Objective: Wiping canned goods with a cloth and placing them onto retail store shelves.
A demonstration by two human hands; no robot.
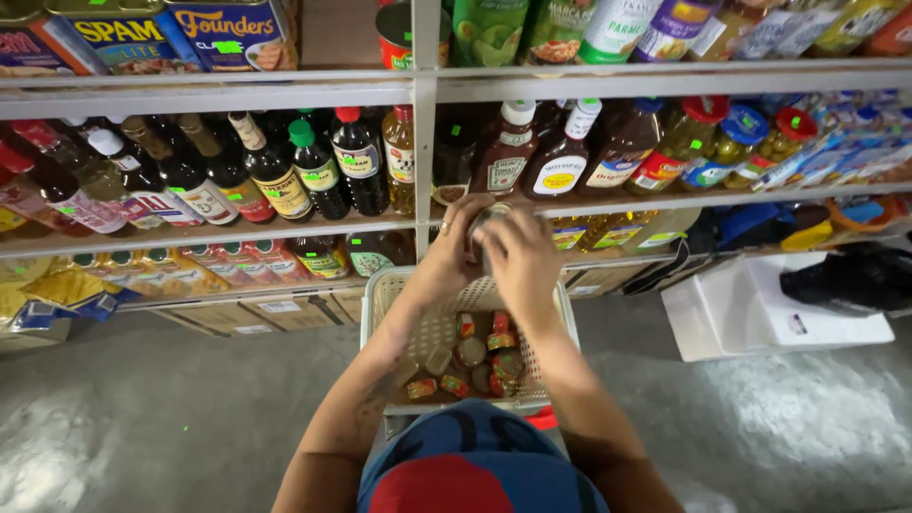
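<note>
Both my hands meet above a white plastic basket (380, 294) in front of grocery shelves. My left hand (454, 249) and my right hand (521, 261) wrap around one small jar (486, 220), which is mostly hidden by my fingers. A ring shows on my left hand. Several small jars (475, 356) with red labels and gold lids lie in the basket below. The jar I hold is level with the shelf edge (589, 204) under a row of dark sauce bottles (560, 152).
Shelves hold dark sauce bottles (271, 176), cans (133, 38) on top, and jars with coloured lids (741, 138) at right. Flat cardboard boxes (256, 313) lie under the lowest shelf. A white plastic bin (760, 309) and a black bag (850, 275) sit on the grey concrete floor at right.
</note>
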